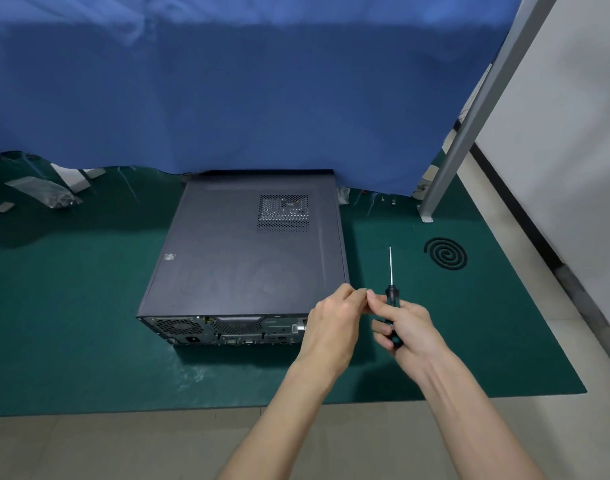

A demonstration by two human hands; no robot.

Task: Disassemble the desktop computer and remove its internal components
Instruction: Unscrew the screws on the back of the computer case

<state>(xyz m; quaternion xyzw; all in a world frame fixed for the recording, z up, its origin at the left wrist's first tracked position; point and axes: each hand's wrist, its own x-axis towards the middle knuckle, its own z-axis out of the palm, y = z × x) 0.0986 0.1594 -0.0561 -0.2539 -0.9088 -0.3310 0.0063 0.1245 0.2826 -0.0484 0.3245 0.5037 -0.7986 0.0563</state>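
Observation:
A dark grey desktop computer case [241, 258] lies on its side on the green mat [89, 306], its rear ports facing me and a vent grille on the closed top panel. My right hand [405, 327] grips a black-handled screwdriver [391, 292], shaft pointing up and away. My left hand [331, 320] hovers at the case's near right corner. Its fingertips meet the right hand's thumb and forefinger, pinching something tiny that I cannot make out.
A black spiral coil [445, 252] lies on the mat to the right. A grey metal post [470, 133] stands at the back right. Blue cloth [227, 98] hangs behind the case. Plastic bags and small grey pieces [47, 192] lie at the back left.

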